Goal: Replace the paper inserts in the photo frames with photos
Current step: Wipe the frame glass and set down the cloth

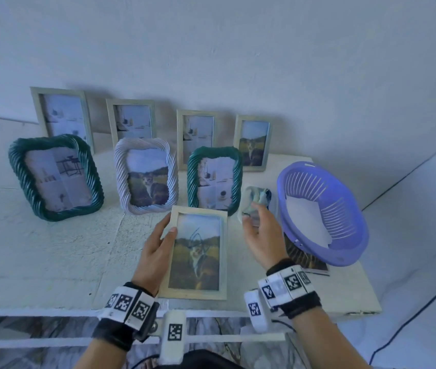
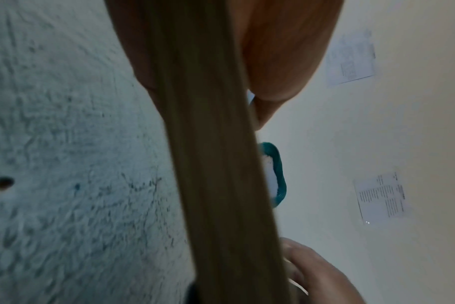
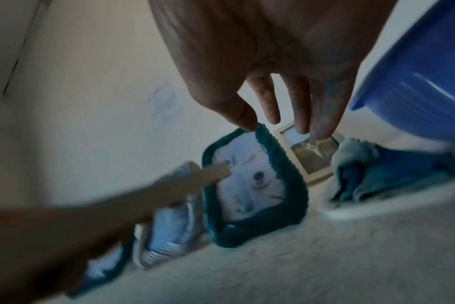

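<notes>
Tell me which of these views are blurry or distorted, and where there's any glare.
Head view: mostly sharp, bluish cast, wide-angle bending at the table edge, faint glare on the held frame. Left wrist view: frame edge too close, a smeared out-of-focus band. Right wrist view: motion blur throughout, right hand and purple basket soft.

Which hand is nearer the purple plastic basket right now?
Right. The right hand hovers open just beside the purple plastic basket's near rim, over a cloth. The left hand is farther off, gripping the pale wooden photo frame by its left edge.
</notes>
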